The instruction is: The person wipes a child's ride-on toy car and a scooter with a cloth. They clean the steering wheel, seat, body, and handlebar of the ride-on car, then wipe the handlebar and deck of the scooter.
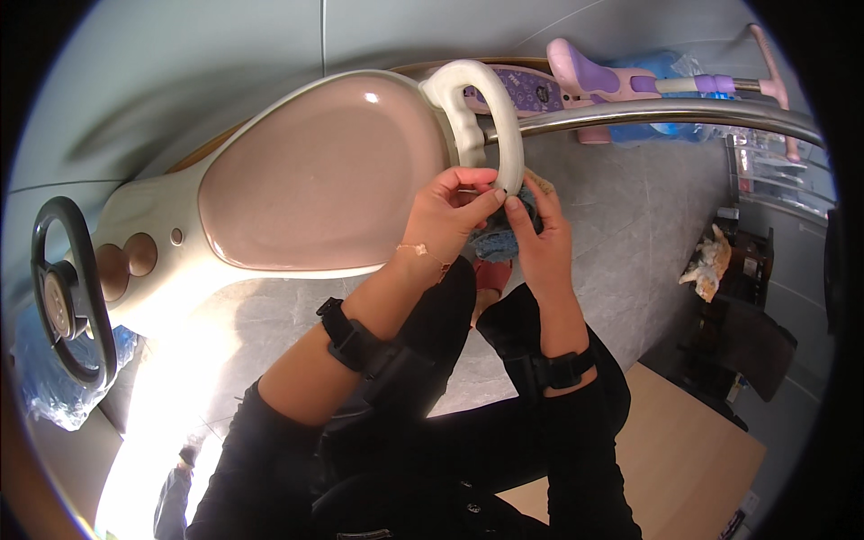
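A ride-on swing car with a pink seat [324,175] and white body stands in front of me. At its right end rises a white plastic loop handle [507,121] with a finger-grooved inner edge. My left hand [459,202] pinches the loop's lower end between thumb and fingers. From the other side my right hand [538,229] grips the same end, its thumb close to my left thumb. A small dark spot lies by the thumbtips, too small to name. Below the hands is a bunched blue cloth [498,244], partly hidden; I cannot tell what supports it.
A steel tube [648,110] curves right from the loop. Behind it stands a pink and purple scooter [601,77]. The car's black steering wheel [101,304] is at left, near blue plastic wrapping [40,364]. At right lies an orange and white cat [710,264], beyond a wooden tabletop [688,439].
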The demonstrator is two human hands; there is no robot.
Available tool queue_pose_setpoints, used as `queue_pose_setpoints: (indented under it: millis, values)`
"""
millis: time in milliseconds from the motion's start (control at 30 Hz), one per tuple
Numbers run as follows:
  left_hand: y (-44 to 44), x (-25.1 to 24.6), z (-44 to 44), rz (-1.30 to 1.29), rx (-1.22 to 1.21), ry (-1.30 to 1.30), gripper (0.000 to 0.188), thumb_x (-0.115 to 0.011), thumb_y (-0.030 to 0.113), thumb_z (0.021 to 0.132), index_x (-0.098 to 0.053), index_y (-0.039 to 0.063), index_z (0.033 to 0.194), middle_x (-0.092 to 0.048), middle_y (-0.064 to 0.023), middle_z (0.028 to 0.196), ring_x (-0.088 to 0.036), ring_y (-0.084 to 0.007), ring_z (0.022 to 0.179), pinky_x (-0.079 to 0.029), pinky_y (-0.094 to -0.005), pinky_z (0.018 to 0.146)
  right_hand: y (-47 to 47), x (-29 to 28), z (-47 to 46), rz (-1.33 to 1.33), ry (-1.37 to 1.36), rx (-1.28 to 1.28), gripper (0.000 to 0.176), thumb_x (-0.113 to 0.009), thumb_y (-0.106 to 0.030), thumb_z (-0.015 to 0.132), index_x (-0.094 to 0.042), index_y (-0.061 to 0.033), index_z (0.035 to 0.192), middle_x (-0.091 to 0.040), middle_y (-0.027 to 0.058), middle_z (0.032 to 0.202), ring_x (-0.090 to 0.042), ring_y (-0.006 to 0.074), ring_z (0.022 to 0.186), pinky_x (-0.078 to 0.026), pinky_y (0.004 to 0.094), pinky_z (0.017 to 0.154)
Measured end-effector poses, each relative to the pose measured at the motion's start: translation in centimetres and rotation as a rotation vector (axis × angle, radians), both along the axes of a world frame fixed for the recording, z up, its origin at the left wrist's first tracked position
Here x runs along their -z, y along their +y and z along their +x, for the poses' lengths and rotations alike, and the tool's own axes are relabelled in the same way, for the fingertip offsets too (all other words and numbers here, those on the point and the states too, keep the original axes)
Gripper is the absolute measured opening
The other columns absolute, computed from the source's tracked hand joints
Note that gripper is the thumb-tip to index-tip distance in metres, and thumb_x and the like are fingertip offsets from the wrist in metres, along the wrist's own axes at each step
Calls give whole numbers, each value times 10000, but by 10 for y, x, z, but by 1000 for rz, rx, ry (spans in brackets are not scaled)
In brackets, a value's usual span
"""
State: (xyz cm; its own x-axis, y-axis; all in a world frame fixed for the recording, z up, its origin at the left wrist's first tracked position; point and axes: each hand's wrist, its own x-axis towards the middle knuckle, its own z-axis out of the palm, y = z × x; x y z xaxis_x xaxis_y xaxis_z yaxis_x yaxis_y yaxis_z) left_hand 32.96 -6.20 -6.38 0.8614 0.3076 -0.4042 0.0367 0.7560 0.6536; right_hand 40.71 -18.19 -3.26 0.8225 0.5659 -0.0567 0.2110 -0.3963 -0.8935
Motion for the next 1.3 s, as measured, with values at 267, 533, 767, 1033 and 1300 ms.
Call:
queue_pose_setpoints:
  millis: [267, 533, 767, 1033, 1300]
  values:
    - [-1, -4, 3, -27, -57, 7, 254, -726, 112, 826, -636, 27, 1048, -607, 4, 868, -551, -62, 738, -465, -205, 643, 4, -1, -4, -31, -14, 23, 368, -605, -94, 903, -566, -25, 1263, -520, 92, 1255, -506, 198, 1189, -420, 297, 974]
    - [4, -5, 0, -130, -63, -7, 260, -742, 173, 833, -644, 34, 1028, -627, -5, 884, -567, -66, 785, -472, -217, 681, 5, 1, -5, -35, -97, -1, 360, -581, -117, 921, -555, -27, 1268, -524, 103, 1251, -503, 219, 1195, -405, 315, 988]
    - [1, 1, 7, 244, -114, -44, 206, -726, 121, 821, -656, 25, 989, -641, -22, 860, -587, -85, 797, -496, -241, 714, 5, 5, -7, -44, -108, 10, 385, -597, -154, 926, -541, -26, 1285, -517, 106, 1256, -520, 225, 1172, -414, 312, 980]
    - [4, 0, 4, 228, -105, 28, 213, -744, 136, 790, -669, 0, 935, -673, -45, 833, -629, -108, 784, -511, -258, 712, 5, 5, -6, -33, -109, -17, 375, -569, -124, 935, -530, -23, 1295, -505, 105, 1260, -507, 214, 1183, -431, 309, 972]
    - [6, -2, 8, 572, -124, 44, 200, -727, 107, 766, -662, -11, 914, -671, -73, 804, -654, -136, 745, -530, -280, 699, 7, 5, -9, -37, -96, 1, 377, -567, -128, 935, -529, -28, 1297, -500, 124, 1249, -507, 236, 1176, -423, 320, 976]
